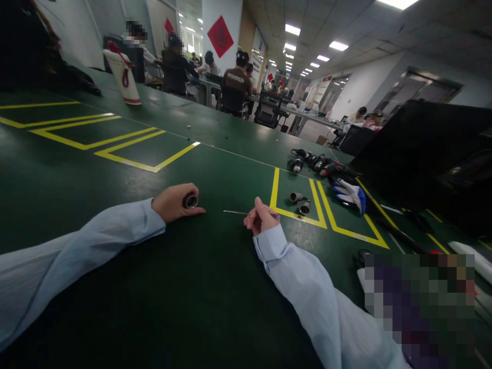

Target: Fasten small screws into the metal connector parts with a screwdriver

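My left hand [175, 201] is closed around a dark round metal connector [190, 200], its open ring end turned toward me. To its right, my right hand [263, 218] pinches a thin screwdriver [235, 212] whose slim metal shaft points left at the connector. A gap separates the shaft's tip from the connector, and most of the handle is hidden in my fingers. Just beyond my right hand, two similar metal connectors [295, 197] lie inside a yellow-taped box on the green table [192, 277].
Cabled connectors [298, 164] lie in a pile at the back right, near a white and blue glove [349, 195]. A white container with a red cord [123, 74] stands at far left. Yellow tape [126, 163] marks the table. People sit at desks beyond.
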The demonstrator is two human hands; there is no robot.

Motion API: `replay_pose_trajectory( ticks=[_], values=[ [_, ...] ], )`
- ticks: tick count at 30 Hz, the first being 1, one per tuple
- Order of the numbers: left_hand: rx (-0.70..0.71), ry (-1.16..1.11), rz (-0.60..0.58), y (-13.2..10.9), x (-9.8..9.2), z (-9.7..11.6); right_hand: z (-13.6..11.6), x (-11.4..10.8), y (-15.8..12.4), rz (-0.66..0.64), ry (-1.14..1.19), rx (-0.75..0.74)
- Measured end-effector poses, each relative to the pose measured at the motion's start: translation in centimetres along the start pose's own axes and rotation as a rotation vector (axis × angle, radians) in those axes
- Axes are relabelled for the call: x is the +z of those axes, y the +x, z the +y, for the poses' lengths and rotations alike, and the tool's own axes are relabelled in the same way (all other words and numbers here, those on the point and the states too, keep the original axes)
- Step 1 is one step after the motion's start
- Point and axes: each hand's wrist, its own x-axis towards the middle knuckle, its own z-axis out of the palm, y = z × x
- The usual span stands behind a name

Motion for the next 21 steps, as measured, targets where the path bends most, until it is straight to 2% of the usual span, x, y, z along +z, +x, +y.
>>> replay_pose_trajectory(
  ticks=[2,4,9,11,15,21],
  values=[
    [0.097,-0.087,-0.011,0.3,0.8,1.7,0.1,0.0,0.4,-0.074,0.141,0.025],
    [0.138,-0.161,-0.025,0.5,1.2,2.9,0.1,0.3,0.6,-0.151,0.224,0.029],
    [0.11,-0.231,0.005,1.2,1.5,3.7,0.8,1.7,1.1,-0.252,0.091,0.005],
    [0.099,-0.237,0.015,1.4,1.6,3.7,1.1,2.3,1.4,-0.277,0.012,-0.051],
    [0.098,-0.244,0.012,1.6,2.0,3.7,1.7,3.0,1.7,-0.273,-0.151,-0.205],
    [0.128,-0.21,-0.016,1.5,2.2,3.8,2.1,2.8,2.1,-0.195,-0.307,-0.345]
  ],
)
